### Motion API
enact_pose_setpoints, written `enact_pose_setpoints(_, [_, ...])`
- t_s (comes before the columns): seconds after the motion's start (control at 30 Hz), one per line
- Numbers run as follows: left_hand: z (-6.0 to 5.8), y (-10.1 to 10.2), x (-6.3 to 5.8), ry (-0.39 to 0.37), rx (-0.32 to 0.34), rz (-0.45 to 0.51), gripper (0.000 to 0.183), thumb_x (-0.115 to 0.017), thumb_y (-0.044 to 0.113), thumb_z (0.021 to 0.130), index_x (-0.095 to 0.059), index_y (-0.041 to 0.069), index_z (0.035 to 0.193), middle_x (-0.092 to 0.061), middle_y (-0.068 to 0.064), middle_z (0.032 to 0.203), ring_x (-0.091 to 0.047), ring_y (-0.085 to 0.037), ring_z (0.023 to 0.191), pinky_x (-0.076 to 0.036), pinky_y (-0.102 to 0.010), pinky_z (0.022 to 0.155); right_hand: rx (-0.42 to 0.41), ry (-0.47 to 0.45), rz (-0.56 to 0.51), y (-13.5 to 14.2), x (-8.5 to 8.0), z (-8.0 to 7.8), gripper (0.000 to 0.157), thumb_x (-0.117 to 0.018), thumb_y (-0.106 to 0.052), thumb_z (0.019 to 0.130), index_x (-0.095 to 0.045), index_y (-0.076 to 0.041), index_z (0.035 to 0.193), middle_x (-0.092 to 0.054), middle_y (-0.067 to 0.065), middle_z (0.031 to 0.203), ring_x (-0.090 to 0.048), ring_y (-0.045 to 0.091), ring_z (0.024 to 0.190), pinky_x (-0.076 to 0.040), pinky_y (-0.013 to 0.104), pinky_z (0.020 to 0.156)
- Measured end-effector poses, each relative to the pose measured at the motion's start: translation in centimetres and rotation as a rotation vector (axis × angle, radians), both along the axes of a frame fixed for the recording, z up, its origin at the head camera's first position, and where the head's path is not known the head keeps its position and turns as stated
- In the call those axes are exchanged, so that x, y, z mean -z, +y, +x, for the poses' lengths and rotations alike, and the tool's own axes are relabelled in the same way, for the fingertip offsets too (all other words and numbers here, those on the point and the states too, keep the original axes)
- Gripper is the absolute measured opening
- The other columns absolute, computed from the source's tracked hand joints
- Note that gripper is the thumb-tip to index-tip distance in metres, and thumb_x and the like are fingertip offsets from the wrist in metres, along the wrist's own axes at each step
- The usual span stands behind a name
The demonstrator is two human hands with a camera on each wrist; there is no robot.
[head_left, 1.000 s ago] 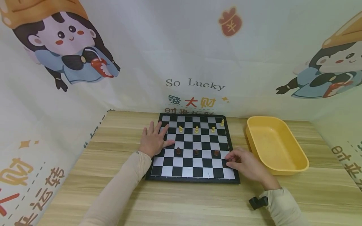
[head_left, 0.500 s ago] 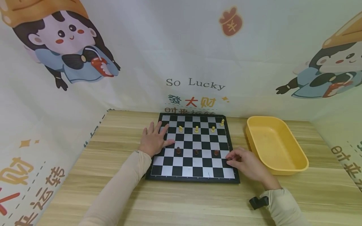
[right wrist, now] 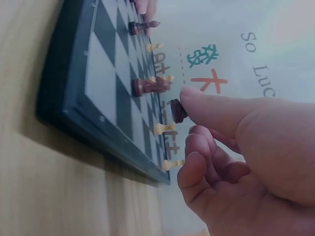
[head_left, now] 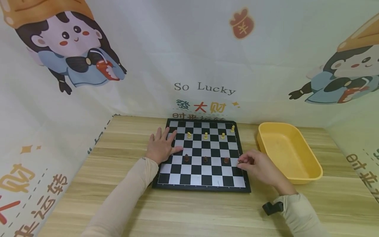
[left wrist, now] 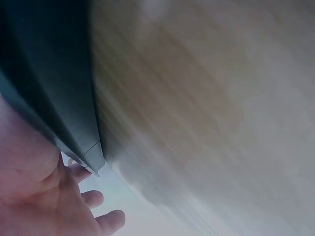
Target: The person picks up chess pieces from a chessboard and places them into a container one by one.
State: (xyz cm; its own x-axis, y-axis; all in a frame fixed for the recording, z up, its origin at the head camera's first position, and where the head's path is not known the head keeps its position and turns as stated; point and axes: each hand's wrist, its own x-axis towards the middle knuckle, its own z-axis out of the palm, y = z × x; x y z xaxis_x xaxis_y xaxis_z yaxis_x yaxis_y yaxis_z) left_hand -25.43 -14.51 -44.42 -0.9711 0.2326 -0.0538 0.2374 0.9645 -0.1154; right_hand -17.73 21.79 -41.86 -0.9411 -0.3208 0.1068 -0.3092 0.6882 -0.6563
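My right hand (head_left: 262, 168) pinches a dark brown chess piece (right wrist: 177, 111) between thumb and fingers at the right edge of the chessboard (head_left: 201, 188). The right wrist view shows the piece's ridged base, held clear of the squares; fingers hide the rest of it. A dark knight (right wrist: 147, 86) stands nearest to it on the board. In the head view three dark pieces stand in a row, one of them the middle dark piece (head_left: 205, 159). My left hand (head_left: 160, 148) rests spread over the board's left edge, fingers straight.
Several pale yellow pieces stand toward the far side, among them a light piece (head_left: 206, 135) and a corner piece (head_left: 233, 128). A yellow plastic tub (head_left: 288, 151) stands right of the board on the wooden table (head_left: 189, 214). A printed cloth (head_left: 204, 49) hangs behind.
My right hand has shifted slightly up and right in the head view, lifting the dark piece from the board's right-edge squares. The left hand has stayed put.
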Motion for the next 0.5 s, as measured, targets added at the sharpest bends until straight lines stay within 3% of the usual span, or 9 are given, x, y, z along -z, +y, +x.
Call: enact_pose_setpoints(0.5, [-0.1, 0.0, 0.1, 0.000, -0.001, -0.004, 0.082, -0.031, 0.071, 0.100, -0.027, 0.020, 0.163, -0.026, -0.015, 0.170, -0.022, -0.045, 0.157, -0.031, -0.063, 0.121, 0.067, -0.026, 0.065, 0.6, -3.0, -0.7, 0.013, -0.078, -0.014, 0.091, -0.072, -0.006, 0.100, -0.065, 0.003, 0.085, -0.055, 0.016, 0.079, -0.047, 0.020, 0.065])
